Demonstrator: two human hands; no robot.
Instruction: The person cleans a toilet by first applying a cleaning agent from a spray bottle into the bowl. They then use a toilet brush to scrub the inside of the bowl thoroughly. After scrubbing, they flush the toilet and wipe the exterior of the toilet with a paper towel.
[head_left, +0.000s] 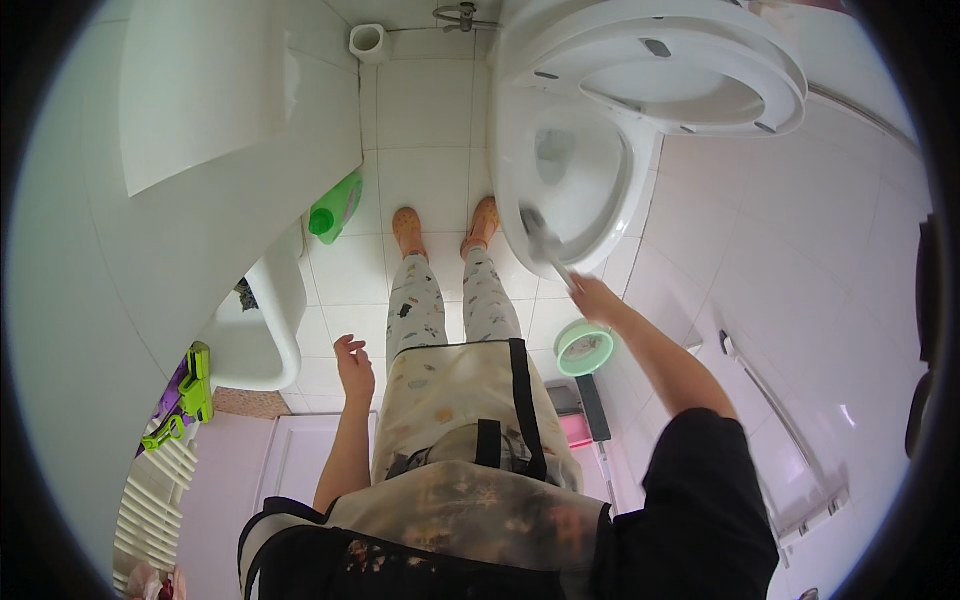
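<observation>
My right hand (596, 300) grips the handle of a toilet brush (551, 251). The brush head, blurred, lies against the near-left inner wall of the white toilet bowl (585, 172). Both the seat (675, 90) and the lid behind it are raised. Some water (555, 150) shows at the drain. My left hand (355, 367) hangs in the air beside my left thigh, fingers loosely bent and apart, holding nothing.
A green bottle (337, 206) stands on the floor at left, near a white basin (277, 330). Below my right hand is a pale green tub (585, 351). A white holder (369, 43) stands by the far wall; a grab bar (772, 397) runs along the right wall.
</observation>
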